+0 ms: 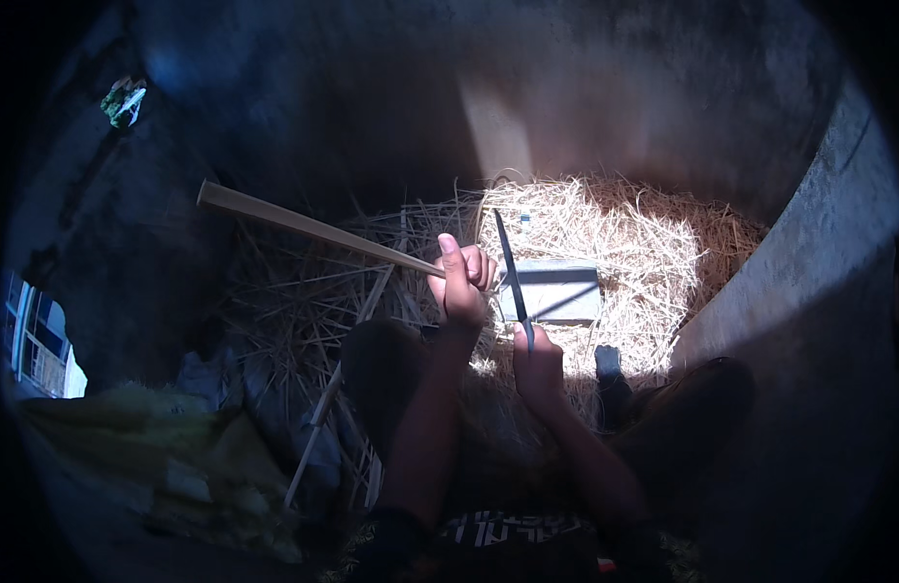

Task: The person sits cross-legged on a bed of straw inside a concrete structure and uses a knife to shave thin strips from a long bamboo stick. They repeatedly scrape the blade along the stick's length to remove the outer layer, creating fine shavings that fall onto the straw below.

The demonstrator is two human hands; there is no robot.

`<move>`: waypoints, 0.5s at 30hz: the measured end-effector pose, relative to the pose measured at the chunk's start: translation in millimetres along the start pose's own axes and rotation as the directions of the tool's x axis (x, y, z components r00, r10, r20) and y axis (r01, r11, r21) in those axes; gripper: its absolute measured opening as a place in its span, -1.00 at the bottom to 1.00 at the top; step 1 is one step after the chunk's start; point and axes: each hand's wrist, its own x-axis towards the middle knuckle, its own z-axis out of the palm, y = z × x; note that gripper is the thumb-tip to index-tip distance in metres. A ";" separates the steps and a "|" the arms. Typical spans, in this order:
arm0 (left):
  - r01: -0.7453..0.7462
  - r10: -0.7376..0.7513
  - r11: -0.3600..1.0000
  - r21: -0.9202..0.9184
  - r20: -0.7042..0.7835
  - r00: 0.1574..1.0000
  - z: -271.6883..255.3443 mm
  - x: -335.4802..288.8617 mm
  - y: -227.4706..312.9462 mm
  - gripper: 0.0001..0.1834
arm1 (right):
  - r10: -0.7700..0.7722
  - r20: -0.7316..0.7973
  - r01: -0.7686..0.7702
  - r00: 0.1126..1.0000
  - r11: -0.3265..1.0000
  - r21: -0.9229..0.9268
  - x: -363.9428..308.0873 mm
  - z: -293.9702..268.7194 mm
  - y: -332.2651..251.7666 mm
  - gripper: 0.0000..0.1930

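A long pale stick, like split bamboo (pixel 313 229), slants up to the left from the fist of my left hand (pixel 462 282). The thumb of that hand points upward, and its fingers are wrapped round the stick's near end. My right hand (pixel 538 373) is closed on the handle of a knife (pixel 509 255) with a long, narrow, dark blade. The blade points up and away, just to the right of my left fist. Whether it touches the stick I cannot tell. Beyond the knife, a grey rectangular block (pixel 556 276) lies in sunlight, crossed by a dark shadow.
Thin pale shavings or straw (pixel 654 257) are heaped around the block, and loose strips (pixel 323 398) lie to the left. A curved wall (pixel 605 117) rises behind. A yellowish cloth or sack (pixel 163 437) is at the lower left. My bent legs flank the work spot.
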 end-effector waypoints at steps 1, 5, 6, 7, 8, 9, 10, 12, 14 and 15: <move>0.014 -0.017 0.998 0.059 0.047 0.999 3.3 -3.3 -7.8 -0.30 | -0.030 -0.056 0.034 0.998 0.997 0.074 3.5 -11.1 -20.3 -0.67; -0.024 0.005 0.956 0.292 0.069 0.998 22.8 -11.3 -7.3 -0.32 | -0.032 -0.200 0.086 0.979 0.960 0.268 6.5 -34.9 -40.4 -0.70; -0.072 0.045 0.959 0.275 0.106 0.993 25.9 -10.1 -0.4 -0.31 | -0.014 -0.212 0.079 0.977 0.950 0.303 4.7 -36.1 -32.6 -0.70; -0.120 0.084 0.956 0.269 0.142 0.986 22.8 -7.4 9.0 -0.31 | 0.008 -0.218 0.070 0.976 0.935 0.348 2.9 -32.1 -22.5 -0.69; -0.120 0.097 0.959 0.258 0.098 0.990 19.9 -4.8 16.4 -0.30 | 0.030 -0.223 0.062 0.974 0.918 0.392 0.0 -30.2 -13.9 -0.69; -0.110 0.096 0.973 0.203 0.074 0.993 19.7 -3.2 28.2 -0.29 | 0.060 -0.199 0.026 0.978 0.915 0.402 -1.1 -30.9 -9.7 -0.69; -0.090 0.094 0.982 0.165 -0.016 0.995 22.0 -1.6 40.9 -0.27 | 0.078 -0.172 -0.001 0.982 0.914 0.406 2.6 -34.2 -9.4 -0.69; -0.112 0.112 0.993 0.023 -0.032 0.993 11.5 0.1 58.3 -0.27 | 0.089 -0.151 -0.016 0.985 0.905 0.426 5.2 -34.7 -9.4 -0.69; -0.091 0.084 0.992 -0.091 -0.081 0.993 10.1 1.8 61.9 -0.28 | 0.087 -0.142 -0.017 0.986 0.902 0.431 3.7 -35.9 -10.5 -0.70; -0.066 0.052 0.993 -0.102 -0.128 0.990 10.4 2.1 62.4 -0.28 | 0.089 -0.121 -0.031 0.989 0.908 0.419 1.1 -37.3 -15.7 -0.69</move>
